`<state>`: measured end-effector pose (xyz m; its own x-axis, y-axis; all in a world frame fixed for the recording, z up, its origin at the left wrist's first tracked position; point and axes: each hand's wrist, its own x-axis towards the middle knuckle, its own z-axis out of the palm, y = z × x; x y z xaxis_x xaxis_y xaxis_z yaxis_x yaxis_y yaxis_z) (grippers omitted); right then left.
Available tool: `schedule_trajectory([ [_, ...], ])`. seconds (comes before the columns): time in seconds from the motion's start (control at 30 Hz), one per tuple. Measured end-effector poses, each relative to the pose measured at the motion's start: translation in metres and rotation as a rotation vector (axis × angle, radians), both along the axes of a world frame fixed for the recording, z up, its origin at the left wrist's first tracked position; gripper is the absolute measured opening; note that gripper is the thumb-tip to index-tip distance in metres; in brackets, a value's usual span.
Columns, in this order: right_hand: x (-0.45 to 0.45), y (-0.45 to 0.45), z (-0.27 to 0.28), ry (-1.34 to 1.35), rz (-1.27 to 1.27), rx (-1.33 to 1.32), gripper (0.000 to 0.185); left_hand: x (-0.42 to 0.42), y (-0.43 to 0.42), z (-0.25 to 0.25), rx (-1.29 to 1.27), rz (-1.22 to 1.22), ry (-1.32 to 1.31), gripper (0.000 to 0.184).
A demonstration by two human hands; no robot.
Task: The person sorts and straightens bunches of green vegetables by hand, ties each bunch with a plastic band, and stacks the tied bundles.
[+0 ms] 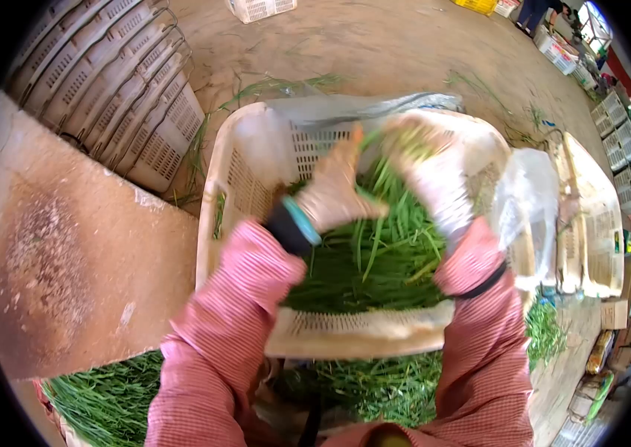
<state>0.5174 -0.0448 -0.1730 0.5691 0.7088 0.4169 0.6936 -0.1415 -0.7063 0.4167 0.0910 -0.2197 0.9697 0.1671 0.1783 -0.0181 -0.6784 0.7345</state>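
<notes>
A white plastic crate [360,339] stands in front of me, with long green leafy stalks [367,276] lying inside it. Over its left part is my left hand [339,186], in a thin clear glove, its thumb and fingers spread and nothing held between them. My right hand [431,167], gloved too, is blurred over the crate's right back part, with a bunch of stalks at its fingers. Clear plastic film [375,106] hangs over the back rim.
Stacked crates [122,89] stand at the left behind a worn board [84,253]. More crates [598,216] and a plastic bag [527,194] are at the right. Cut greens [107,395] lie at the lower left. A person [539,15] bends over crates far back right.
</notes>
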Motion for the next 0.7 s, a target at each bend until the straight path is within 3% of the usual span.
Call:
schedule_trajectory([
  [0.1, -0.015, -0.058, 0.14, -0.118, -0.325, 0.453, 0.025, -0.044, 0.041, 0.094, -0.731, -0.154, -0.226, 0.093],
  [0.13, -0.019, -0.084, 0.18, -0.312, -0.266, 0.721, 0.021, -0.062, 0.042, 0.132, -0.774, -0.154, -0.292, 0.089],
  [0.17, -0.05, -0.096, 0.224, -0.321, -0.268, 0.729, 0.021, -0.079, 0.034, 0.17, -0.598, 0.002, -0.31, 0.093],
  [0.2, -0.09, -0.108, 0.265, -0.214, -0.165, 1.013, 0.019, -0.098, 0.022, 0.197, -0.673, -0.027, -0.378, 0.099],
  [0.27, -0.136, -0.146, 0.289, -0.484, -0.256, 0.968, 0.019, -0.133, -0.001, 0.235, -0.739, -0.074, -0.462, 0.104],
  [0.33, -0.148, -0.166, 0.269, -0.467, -0.392, 0.527, 0.02, -0.156, -0.027, 0.26, -0.54, -0.083, -0.596, 0.104],
  [0.37, -0.159, -0.159, 0.26, -0.105, -0.315, 0.433, 0.018, -0.167, -0.039, 0.265, -0.537, -0.095, -0.609, 0.104],
  [0.43, -0.188, -0.138, 0.251, 0.116, -0.188, 0.273, 0.021, -0.178, -0.061, 0.262, -0.17, -0.298, -0.7, 0.119],
  [0.5, -0.204, -0.131, 0.25, 0.457, -0.096, 0.207, 0.023, -0.191, -0.101, 0.246, -0.065, -0.308, -0.67, 0.131],
  [0.57, -0.247, -0.125, 0.264, 0.34, -0.141, 0.016, 0.026, -0.214, -0.144, 0.212, -0.179, -0.238, -0.468, 0.133],
  [0.6, -0.252, -0.119, 0.256, 0.272, -0.067, -0.059, 0.032, -0.213, -0.165, 0.178, -0.724, -0.433, -0.364, 0.118],
  [0.63, -0.278, -0.109, 0.261, 0.265, -0.021, -0.072, 0.036, -0.237, -0.182, 0.175, -0.978, -0.406, -0.257, 0.098],
  [0.7, -0.296, -0.075, 0.23, 0.129, 0.027, -0.213, 0.045, -0.26, -0.199, 0.143, -1.3, -0.191, -0.253, 0.082],
])
